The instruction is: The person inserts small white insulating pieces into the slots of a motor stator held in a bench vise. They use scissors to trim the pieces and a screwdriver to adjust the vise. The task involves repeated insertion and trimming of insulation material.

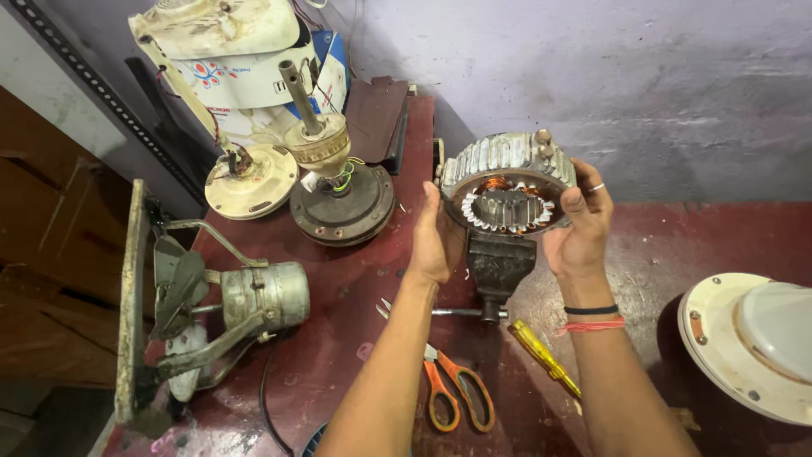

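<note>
Both hands clasp a round fan motor ring (507,190) between them above the small bench vise (499,267), near the back edge of the red workbench (338,355): left hand (436,241) flat against its left rim, right hand (579,224) wrapped around the right rim. Ribbed metal shell with copper windings inside; likely heavy and stiff, with delicate wire, so the outer rim looks the safest hold. Orange scissors (457,393) and a yellow screwdriver (541,355) lie toward the front edge.
</note>
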